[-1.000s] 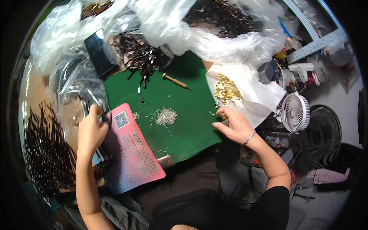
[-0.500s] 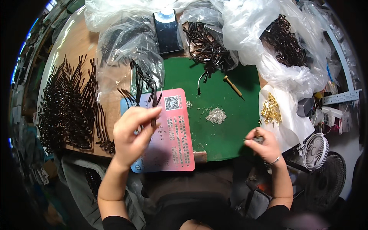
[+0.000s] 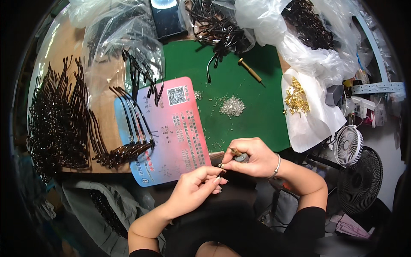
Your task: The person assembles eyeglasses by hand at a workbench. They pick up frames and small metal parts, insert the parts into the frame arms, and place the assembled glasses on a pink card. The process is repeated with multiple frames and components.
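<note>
Close together at the table's front edge, my two hands meet fingertip to fingertip. My left hand (image 3: 195, 188) is closed in a pinch on a slim dark piece (image 3: 221, 173), which looks like the end of a glasses temple; most of it is hidden. My right hand (image 3: 254, 159) curls round a brass-and-grey tool (image 3: 239, 156), its lower part covered by the fingers. Between that thumb and forefinger shows a tiny gold-coloured part. Left of the hands, several dark glasses temples (image 3: 132, 147) lie in a row across a pink-and-blue printed mat (image 3: 171, 141).
A green mat (image 3: 257, 124) bears a heap of tiny silvery parts (image 3: 232, 106) and a brass-handled screwdriver (image 3: 251, 71). Gold-coloured pieces (image 3: 296, 97) lie on white paper at right. Many dark temples (image 3: 60, 120) are stacked at left; plastic bags (image 3: 261, 21) and a phone (image 3: 166, 19) stand behind.
My left hand has come from over the printed mat rightward and toward me with the dark piece. My right hand has moved left to meet it. The whole view has shifted slightly.
</note>
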The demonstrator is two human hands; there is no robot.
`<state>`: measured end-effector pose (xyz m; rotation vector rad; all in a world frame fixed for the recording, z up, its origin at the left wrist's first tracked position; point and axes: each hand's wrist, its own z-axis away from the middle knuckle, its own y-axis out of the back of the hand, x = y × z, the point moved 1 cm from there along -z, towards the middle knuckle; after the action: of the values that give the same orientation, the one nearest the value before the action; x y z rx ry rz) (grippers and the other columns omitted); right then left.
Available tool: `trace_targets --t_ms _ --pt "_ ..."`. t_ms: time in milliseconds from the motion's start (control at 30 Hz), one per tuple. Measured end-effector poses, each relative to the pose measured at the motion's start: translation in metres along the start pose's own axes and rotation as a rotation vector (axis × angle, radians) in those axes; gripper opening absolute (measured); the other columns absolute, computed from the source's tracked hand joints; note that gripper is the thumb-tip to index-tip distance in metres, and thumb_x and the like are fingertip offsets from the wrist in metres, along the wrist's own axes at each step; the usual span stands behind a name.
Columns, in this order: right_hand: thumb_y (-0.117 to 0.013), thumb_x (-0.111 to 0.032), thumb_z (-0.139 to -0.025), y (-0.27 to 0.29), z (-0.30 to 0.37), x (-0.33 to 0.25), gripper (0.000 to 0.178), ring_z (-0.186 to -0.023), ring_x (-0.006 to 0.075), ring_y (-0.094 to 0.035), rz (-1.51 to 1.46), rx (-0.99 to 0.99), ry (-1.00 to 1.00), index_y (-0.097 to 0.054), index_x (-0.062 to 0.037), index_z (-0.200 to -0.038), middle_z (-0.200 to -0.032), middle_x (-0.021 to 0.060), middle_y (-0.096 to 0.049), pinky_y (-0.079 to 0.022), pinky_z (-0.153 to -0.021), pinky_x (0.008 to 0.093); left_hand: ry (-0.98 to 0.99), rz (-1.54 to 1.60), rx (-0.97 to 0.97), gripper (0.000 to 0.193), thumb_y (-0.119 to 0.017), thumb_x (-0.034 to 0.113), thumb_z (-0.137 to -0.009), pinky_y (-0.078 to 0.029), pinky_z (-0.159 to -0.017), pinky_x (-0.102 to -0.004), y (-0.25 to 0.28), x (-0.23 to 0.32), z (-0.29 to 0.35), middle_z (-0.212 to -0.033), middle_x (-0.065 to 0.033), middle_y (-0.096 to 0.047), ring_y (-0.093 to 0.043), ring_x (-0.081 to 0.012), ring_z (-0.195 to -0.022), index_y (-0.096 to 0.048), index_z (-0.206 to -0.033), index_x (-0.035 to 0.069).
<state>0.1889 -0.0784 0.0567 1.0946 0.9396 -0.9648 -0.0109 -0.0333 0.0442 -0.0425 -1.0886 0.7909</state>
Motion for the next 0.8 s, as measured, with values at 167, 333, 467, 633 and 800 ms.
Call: trace_targets --t_ms 167,333,467,633,800 --pt "-0.067 -0.006 -0.075 0.002 -0.003 -0.004 0.007 -0.067 0.0227 -0.061 -0.021 -0.053 0.132 -0.062 -0.0023 -0.078 -0.074 0.0085 -0.060 -0.048 -0.058 0.0303 0.073 0.072 -0.050 0.024 -0.048 0.009 -0.092 -0.052 -0.071 -0.0233 0.003 0.009 0.002 -0.091 -0.0086 -0.061 -0.060 -0.0096 -0.077 -0.048 -0.113 -0.002" --pt "-0.067 -0.006 -0.074 0.009 -0.004 -0.001 0.008 -0.066 0.0240 -0.061 0.019 -0.129 0.163 -0.062 -0.0030 -0.079 -0.076 0.0084 -0.060 -0.047 -0.057 0.0309 0.112 0.081 -0.081 0.024 -0.048 0.008 -0.092 -0.051 -0.063 -0.0222 0.001 0.009 -0.001 -0.089 -0.0070 -0.060 -0.058 -0.0082 -0.068 -0.047 -0.115 0.000" --pt "-0.067 -0.006 -0.074 0.011 -0.003 0.003 0.008 -0.066 0.0241 -0.061 0.038 -0.175 0.211 -0.062 -0.0040 -0.079 -0.076 0.0078 -0.060 -0.047 -0.056 0.0311 0.149 0.092 -0.107 0.023 -0.050 0.007 -0.091 -0.050 -0.059 -0.0233 0.000 0.014 -0.006 -0.087 -0.0089 -0.061 -0.058 -0.0099 -0.064 -0.049 -0.113 0.000" --pt "-0.066 -0.005 -0.075 0.016 -0.005 0.003 0.006 -0.066 0.0219 -0.061 0.046 -0.216 0.212 -0.062 -0.0041 -0.079 -0.076 0.0072 -0.061 -0.047 -0.056 0.0295 0.187 0.125 -0.129 0.022 -0.051 0.007 -0.090 -0.049 -0.056 -0.0225 0.005 0.016 -0.007 -0.086 -0.0085 -0.062 -0.057 -0.0094 -0.061 -0.051 -0.111 -0.001" --pt "-0.067 -0.009 -0.074 0.009 -0.009 0.006 0.009 -0.064 0.0235 -0.059 0.031 -0.312 0.211 -0.062 -0.0041 -0.080 -0.074 0.0073 -0.059 -0.046 -0.056 0.0294 0.326 0.159 -0.229 0.022 -0.051 0.010 -0.091 -0.049 -0.056 -0.0215 0.014 0.011 -0.014 -0.088 -0.0081 -0.063 -0.057 -0.0080 -0.063 -0.053 -0.110 -0.001"
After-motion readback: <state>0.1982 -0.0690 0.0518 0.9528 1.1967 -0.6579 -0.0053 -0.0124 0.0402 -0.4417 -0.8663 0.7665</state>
